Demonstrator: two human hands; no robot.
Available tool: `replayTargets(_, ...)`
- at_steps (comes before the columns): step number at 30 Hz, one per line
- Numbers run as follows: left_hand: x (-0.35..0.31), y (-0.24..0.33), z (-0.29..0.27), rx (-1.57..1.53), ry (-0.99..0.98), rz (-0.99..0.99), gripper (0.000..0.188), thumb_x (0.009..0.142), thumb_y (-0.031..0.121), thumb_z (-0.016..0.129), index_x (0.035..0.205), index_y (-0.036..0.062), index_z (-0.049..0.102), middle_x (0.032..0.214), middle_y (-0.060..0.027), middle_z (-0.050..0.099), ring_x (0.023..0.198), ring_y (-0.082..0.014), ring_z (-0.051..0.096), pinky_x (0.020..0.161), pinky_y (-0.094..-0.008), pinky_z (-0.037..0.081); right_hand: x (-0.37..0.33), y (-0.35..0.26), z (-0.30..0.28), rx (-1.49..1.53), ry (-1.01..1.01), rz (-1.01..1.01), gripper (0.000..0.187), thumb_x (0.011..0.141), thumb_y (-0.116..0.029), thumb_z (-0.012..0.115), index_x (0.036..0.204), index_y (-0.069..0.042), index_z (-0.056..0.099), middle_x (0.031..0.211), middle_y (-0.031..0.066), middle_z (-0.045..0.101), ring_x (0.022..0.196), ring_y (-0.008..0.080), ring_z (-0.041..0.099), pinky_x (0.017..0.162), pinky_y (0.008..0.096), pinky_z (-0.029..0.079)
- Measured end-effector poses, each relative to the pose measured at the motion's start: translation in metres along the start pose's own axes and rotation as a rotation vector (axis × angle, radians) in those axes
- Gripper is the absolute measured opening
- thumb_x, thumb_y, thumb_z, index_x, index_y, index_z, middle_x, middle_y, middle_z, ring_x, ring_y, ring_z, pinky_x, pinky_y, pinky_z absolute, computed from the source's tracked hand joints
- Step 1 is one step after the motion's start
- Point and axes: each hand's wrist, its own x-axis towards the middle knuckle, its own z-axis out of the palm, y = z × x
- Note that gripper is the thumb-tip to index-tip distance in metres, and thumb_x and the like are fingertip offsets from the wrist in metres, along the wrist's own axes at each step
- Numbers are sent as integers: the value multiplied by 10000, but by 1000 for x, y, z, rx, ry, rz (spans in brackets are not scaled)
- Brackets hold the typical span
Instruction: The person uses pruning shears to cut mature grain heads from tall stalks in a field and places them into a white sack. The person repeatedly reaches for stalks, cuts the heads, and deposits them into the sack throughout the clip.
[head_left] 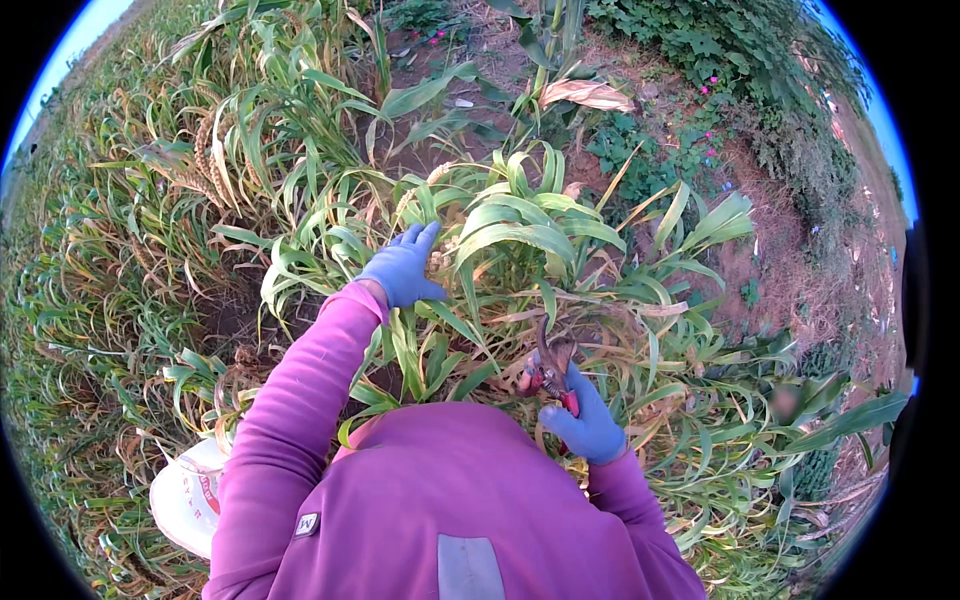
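My left hand (405,265), in a blue glove, reaches into a clump of tall green and yellowing grain plants (520,235); its fingers close around a pale seed head (437,260) among the leaves. My right hand (585,420), also blue-gloved, grips red-handled pruning shears (553,368) close to my chest. The blades point up toward the stalks. Purple sleeves cover both arms.
A white bucket (185,500) hangs or stands at my lower left beside my body. Dense grain plants (215,150) with brown seed heads fill the left side. Bare brown soil (790,260) and a low leafy vine patch (720,40) lie at the right and top.
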Motion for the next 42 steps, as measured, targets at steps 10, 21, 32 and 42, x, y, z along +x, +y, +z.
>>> replayTargets(10,81,-3,42,-621,-163,153,659,786,198,743,1368,46,476,1196,-107,625,1107,-189,564,1002,-323,413,5,32,-20,13,99,160,576,853,-190,653,1353,-13,431,1088,64,560,1008,158,534,932,327,432)
replayTargets(21,38,30,71,-1360,-458,61,428,833,137,651,1236,23,559,1085,-66,637,973,-184,606,909,-346,461,36,66,-55,-726,342,211,564,839,-431,661,1222,-45,510,971,179,621,898,350,622,776,421,486)
replayTargets(32,-23,19,63,-1543,-501,-54,562,841,159,652,1346,-9,474,1249,-110,596,1156,-241,551,1038,-380,389,96,68,-48,-396,-101,145,667,876,-388,617,1370,11,411,1198,215,599,1120,303,581,973,374,428)
replayTargets(42,-69,-17,68,-1057,-644,54,400,927,230,620,1259,14,572,1196,-85,627,1067,-180,583,945,-327,441,94,69,-31,-442,-204,56,522,873,-396,624,1223,-17,547,1128,203,611,1051,331,593,926,394,445)
